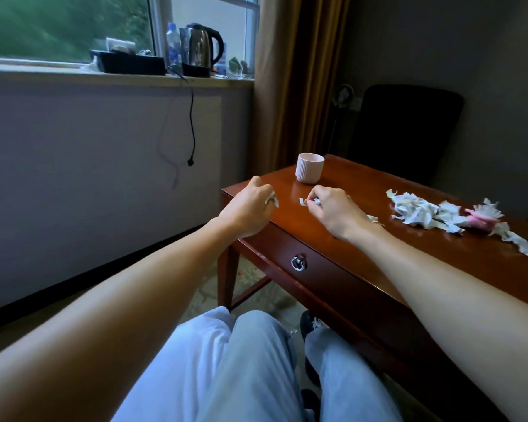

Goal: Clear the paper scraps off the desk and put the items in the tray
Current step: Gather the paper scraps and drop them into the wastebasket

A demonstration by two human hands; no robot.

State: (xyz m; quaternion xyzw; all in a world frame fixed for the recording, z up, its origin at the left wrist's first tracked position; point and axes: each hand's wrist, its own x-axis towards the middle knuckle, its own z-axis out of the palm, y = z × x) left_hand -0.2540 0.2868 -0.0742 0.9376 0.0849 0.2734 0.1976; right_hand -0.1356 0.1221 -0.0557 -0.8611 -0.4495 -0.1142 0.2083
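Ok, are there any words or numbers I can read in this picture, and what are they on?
No text here can be read.
Water bottle label, on the windowsill: blue and white, too blurred to read.
Paper scraps on the desk: any print is too small to tell.
Kettle and pink cup: no writing shows.

1. Both bare forearms reach forward from the lower corners of the view and draw in towards each other, so the hands end up near one another but apart.
2. The left hand [250,205] is turned back-up with its fingers curled under, gripping a paper scrap [272,201] that pokes out past the knuckles.
3. The right hand [333,208] is knuckles-up with its wrist low over the desk [299,222]. Its thumb and fingertips pinch a small scrap [317,201].
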